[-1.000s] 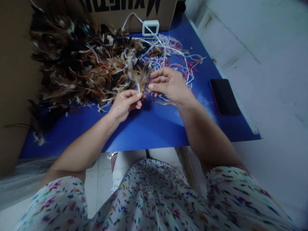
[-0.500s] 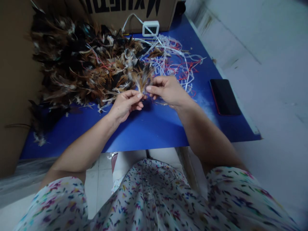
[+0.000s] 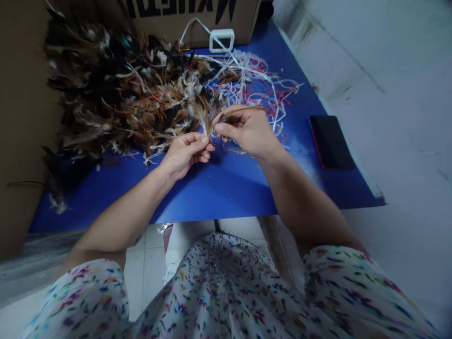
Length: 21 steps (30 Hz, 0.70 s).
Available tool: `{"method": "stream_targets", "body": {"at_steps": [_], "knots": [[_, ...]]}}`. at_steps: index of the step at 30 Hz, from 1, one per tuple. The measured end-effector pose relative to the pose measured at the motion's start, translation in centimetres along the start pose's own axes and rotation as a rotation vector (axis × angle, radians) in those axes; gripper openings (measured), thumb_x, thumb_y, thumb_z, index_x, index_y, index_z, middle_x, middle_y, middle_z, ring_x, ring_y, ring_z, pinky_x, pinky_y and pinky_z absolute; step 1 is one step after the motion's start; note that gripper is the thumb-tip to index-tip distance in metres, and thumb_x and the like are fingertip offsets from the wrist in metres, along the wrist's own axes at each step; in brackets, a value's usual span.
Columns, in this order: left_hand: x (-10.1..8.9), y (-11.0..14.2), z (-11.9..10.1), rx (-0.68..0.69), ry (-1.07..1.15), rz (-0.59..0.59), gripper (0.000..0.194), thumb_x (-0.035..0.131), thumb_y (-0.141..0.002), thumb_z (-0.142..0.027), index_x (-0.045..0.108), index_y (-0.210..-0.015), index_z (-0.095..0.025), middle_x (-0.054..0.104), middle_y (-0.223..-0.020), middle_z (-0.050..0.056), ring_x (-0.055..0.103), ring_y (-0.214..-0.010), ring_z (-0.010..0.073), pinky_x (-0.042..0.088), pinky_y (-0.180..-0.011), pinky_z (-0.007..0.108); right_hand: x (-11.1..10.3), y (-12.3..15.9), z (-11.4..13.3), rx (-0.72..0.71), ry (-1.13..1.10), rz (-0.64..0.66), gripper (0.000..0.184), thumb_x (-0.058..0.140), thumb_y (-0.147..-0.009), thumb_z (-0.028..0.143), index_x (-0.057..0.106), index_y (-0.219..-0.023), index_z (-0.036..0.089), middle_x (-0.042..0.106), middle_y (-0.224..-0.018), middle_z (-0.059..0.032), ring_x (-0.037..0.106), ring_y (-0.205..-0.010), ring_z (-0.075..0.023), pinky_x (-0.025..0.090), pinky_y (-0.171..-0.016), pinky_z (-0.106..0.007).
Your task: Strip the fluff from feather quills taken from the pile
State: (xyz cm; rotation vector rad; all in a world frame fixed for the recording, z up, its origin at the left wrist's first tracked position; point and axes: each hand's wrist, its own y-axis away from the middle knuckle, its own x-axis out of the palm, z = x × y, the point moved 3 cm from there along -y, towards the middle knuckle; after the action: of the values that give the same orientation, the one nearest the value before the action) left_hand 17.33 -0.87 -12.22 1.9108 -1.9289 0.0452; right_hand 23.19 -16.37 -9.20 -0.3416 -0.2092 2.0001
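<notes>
My left hand (image 3: pixel 189 153) pinches a small bunch of brown and white feathers (image 3: pixel 204 117) by its base, the tips fanning upward. Just to the right, my right hand (image 3: pixel 249 132) is closed on a single long brown feather (image 3: pixel 243 111), which lies across the top of its fingers and points right. The right fingertips are close beside the bunch; whether they touch it I cannot tell. Behind and to the left of both hands spreads a large heap of brown, black and white feathers (image 3: pixel 116 89).
Tangled white and red strings (image 3: pixel 257 84) lie behind my right hand on the blue table (image 3: pixel 219 197). A black phone (image 3: pixel 332 141) rests at the right edge. A small white-framed device (image 3: pixel 221 40) stands before a cardboard box (image 3: pixel 190 23). A wall rises on the right.
A long brown feather now shows in my right hand, lying across its fingers. The left hand has kept its pinch on the bunch, almost without moving.
</notes>
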Motion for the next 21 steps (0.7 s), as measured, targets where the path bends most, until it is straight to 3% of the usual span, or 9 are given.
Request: {"method": "stream_targets", "body": {"at_steps": [10, 21], "knots": [[-0.03, 0.01, 0.10, 0.011, -0.004, 0.011, 0.025, 0.086, -0.077, -0.024, 0.063, -0.075, -0.014, 0.072, -0.065, -0.001, 0.061, -0.048, 0.0056, 0.051, -0.048, 0.016, 0.37, -0.04, -0.39, -0.007, 0.026, 0.013, 0.051, 0.085, -0.069, 0.068, 0.070, -0.081, 0.020, 0.070, -0.090, -0.0046, 0.066, -0.087, -0.0188, 0.055, -0.066, -0.027], [-0.01, 0.02, 0.07, 0.014, 0.006, 0.006, 0.030, 0.089, -0.075, -0.025, 0.062, -0.073, -0.013, 0.071, -0.064, -0.001, 0.060, -0.046, 0.0059, 0.051, -0.047, 0.017, 0.46, -0.06, -0.52, 0.023, 0.025, 0.046, 0.042, 0.087, -0.071, 0.056, 0.068, -0.080, 0.020, 0.068, -0.084, -0.0021, 0.064, -0.084, -0.0162, 0.054, -0.068, -0.026]]}}
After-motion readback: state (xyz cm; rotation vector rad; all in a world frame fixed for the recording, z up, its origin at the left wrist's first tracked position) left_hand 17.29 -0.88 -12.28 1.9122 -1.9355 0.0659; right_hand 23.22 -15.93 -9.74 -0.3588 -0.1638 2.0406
